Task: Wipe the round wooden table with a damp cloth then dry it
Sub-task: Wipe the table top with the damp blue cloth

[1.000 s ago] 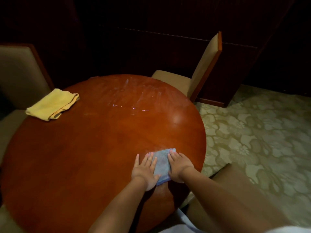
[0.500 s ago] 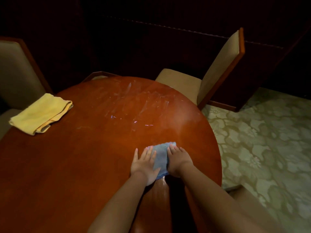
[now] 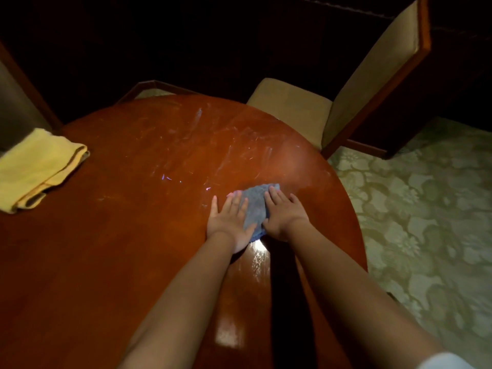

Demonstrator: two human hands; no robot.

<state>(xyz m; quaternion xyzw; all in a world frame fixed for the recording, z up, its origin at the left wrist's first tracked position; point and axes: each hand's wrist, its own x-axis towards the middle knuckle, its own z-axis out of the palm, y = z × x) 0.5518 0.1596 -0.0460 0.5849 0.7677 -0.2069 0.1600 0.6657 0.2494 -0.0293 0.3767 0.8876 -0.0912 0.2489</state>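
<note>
At the far left edge of the frame, part of an upholstered chair back [image 3: 13, 102] is showing beside the table. Just below it, a folded yellow cloth [image 3: 37, 169] is lying on the left side of the round wooden table [image 3: 119, 249], well apart from both hands. The table is filling the left and centre of the frame, its reddish top showing pale streaks and smears [image 3: 202, 145] across the upper centre and a bright glossy reflection [image 3: 255, 262] in the lower centre, between the two forearms.

Right of centre, the left hand [image 3: 229, 222] is pressing flat, fingers straight and slightly spread, on the left part of a blue cloth [image 3: 255, 206]. The cloth is lying on the tabletop near the table's right edge, mostly visible between and ahead of the hands. The right hand [image 3: 285, 214] is pressing on the cloth's right part, fingers extended and resting on it. The two hands are lying side by side, close together, with a strip of cloth showing between them.

At upper right, a tan upholstered chair with a wooden frame [image 3: 372, 83] is standing just beyond the table's far edge. A pale green patterned carpet [image 3: 426, 209] is covering the floor at right.
</note>
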